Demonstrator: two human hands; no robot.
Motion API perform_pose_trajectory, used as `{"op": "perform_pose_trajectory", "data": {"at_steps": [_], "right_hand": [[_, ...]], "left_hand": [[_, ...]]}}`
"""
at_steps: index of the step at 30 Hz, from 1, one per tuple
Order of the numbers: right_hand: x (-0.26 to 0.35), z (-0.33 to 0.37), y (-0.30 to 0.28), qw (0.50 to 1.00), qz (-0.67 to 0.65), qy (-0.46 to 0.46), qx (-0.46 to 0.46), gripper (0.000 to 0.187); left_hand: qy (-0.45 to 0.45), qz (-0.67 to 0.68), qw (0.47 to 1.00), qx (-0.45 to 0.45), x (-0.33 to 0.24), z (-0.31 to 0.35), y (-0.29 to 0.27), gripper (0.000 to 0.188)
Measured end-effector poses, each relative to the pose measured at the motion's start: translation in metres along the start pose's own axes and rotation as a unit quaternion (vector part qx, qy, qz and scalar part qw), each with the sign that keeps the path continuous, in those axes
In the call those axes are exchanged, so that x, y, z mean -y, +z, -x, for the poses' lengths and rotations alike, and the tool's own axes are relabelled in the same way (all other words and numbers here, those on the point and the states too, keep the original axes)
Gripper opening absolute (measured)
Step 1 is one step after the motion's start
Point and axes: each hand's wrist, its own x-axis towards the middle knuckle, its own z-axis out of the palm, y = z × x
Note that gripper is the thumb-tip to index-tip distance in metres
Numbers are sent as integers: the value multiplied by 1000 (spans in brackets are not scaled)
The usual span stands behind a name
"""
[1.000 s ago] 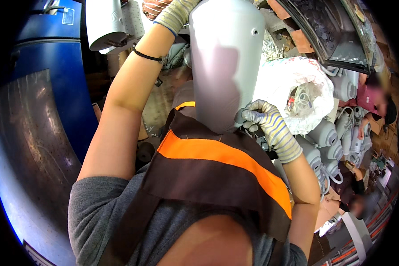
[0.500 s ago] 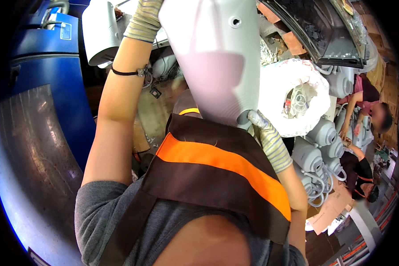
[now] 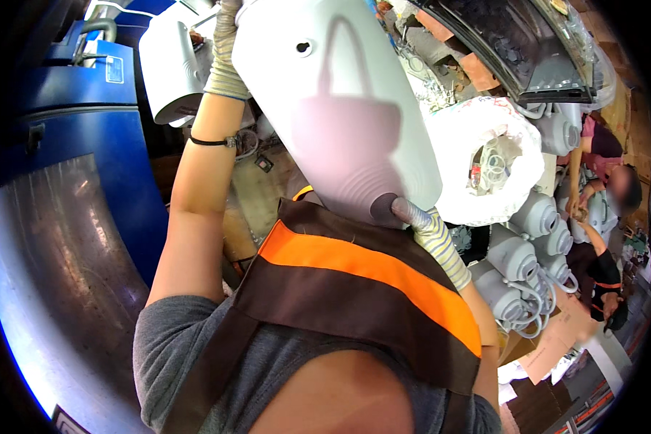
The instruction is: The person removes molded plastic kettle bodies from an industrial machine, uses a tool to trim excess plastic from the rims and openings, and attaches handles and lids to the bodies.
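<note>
A large, smooth, pale grey plastic housing [image 3: 405,87] is held slanting before my chest, its near end against the apron [image 3: 369,253]. It has a keyhole-shaped opening toward its far end and a round dark recess at the near end. My left hand [image 3: 228,47], in a striped knit glove, holds its far left side; the fingers are cut off by the upper edge. My right hand [image 3: 427,223], gloved alike, grips the near end. Its thumb lies at the recess, while the other fingers are hidden.
At left stands a blue machine [image 3: 108,217] with a metal panel. Another pale housing [image 3: 168,69] lies beyond my left arm. Rightward are a white sack [image 3: 448,145] of clear tubing, grey canisters [image 3: 510,253] with hoses, a dark crate [image 3: 513,50], and two people [image 3: 604,145] working.
The housing has swung: its far end moved left and its near end now leans to the right. My left hand moved slightly left with it; the right thumb stays at the recess.
</note>
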Motion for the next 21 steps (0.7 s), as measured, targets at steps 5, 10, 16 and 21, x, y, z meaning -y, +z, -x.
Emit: {"op": "perform_pose_trajectory", "data": {"at_steps": [5, 10, 16, 21], "right_hand": [[14, -1, 30, 993, -118, -8, -5, 63], [4, -8, 6, 994, 6, -69, 79, 66], [3, -3, 28, 997, -34, -61, 13, 59], [-28, -32, 0, 994, 76, -82, -8, 60]], "left_hand": [[4, -11, 1000, -17, -7, 2, -10, 59], [26, -56, 981, -184, -5, 1, -50, 49], [-39, 65, 995, -62, -9, 11, -31, 60], [2, 7, 999, -48, -13, 12, -20, 52]]}}
